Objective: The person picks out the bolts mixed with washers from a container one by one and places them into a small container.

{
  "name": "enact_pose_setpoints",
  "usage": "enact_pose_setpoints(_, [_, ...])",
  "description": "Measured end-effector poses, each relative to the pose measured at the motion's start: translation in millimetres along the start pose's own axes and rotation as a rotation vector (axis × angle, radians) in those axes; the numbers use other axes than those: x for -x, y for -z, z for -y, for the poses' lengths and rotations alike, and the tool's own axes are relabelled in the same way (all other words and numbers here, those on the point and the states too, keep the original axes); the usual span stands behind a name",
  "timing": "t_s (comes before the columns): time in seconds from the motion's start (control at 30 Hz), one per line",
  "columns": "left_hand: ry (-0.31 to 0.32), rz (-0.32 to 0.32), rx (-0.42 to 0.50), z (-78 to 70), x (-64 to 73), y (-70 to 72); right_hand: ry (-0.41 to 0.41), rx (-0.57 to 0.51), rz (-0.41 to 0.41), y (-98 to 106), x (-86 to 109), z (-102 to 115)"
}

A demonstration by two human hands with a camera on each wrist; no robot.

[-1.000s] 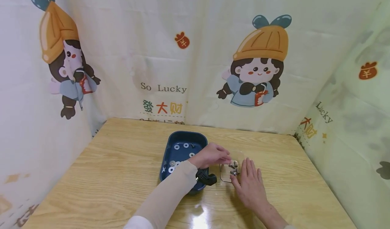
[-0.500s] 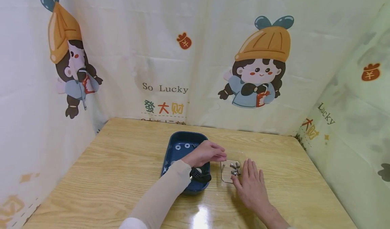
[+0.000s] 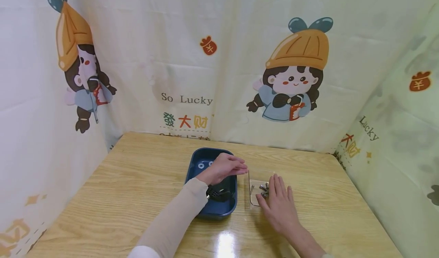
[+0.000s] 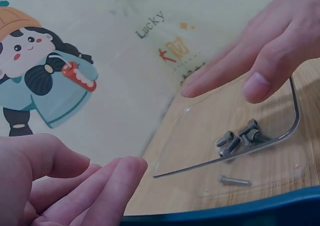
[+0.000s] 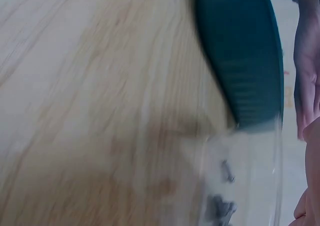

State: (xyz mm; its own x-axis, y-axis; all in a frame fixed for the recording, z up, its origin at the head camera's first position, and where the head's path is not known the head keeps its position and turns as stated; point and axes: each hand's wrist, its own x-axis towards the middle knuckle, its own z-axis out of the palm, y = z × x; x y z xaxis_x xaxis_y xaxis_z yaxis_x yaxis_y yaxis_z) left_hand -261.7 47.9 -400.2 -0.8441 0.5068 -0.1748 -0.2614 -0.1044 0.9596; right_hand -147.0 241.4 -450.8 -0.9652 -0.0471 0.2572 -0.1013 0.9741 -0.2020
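Observation:
My left hand (image 3: 224, 167) hovers over the right side of the blue tray (image 3: 219, 215), its fingers loosely bent and nothing between thumb and fingertips. Just right of the tray stands a small clear plastic box (image 3: 250, 193). Several metal screws (image 4: 232, 145) lie clustered inside it, while one single screw (image 4: 235, 181) lies apart near the tray side. My right hand (image 3: 282, 208) is at the box's right side with fingers straight, its thumb reaching over the near part and covering some of the screws in the head view. Washers (image 3: 201, 165) show in the tray; my left arm hides much of its inside.
The wooden table (image 3: 137, 174) extends around both containers. A printed curtain (image 3: 233, 71) hangs behind and along both sides. A black wrist camera (image 3: 219, 193) on my left wrist hangs over the tray.
My left hand has drawn back left and away from the clear box, over the blue tray. My right hand has shifted slightly left, further over the box.

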Motion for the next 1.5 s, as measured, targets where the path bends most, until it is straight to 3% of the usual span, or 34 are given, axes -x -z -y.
enact_pose_setpoints(0.37, [-0.003,-0.055,-0.006,-5.0,6.7,15.5,0.064,0.027,-0.015,-2.1,-6.4,23.7])
enact_pose_setpoints(0.77, [-0.003,-0.104,-0.099,-6.6,10.9,36.8,0.080,0.000,-0.009,-7.9,-9.9,41.2])
enact_pose_setpoints(1.1, [0.027,-0.212,-0.189,-5.8,11.1,55.7,0.106,-0.003,0.007,-11.5,-15.7,62.0])
enact_pose_setpoints(1.5, [0.074,-0.333,-0.247,6.2,5.8,64.4,0.116,0.028,0.072,-22.6,-19.1,81.6])
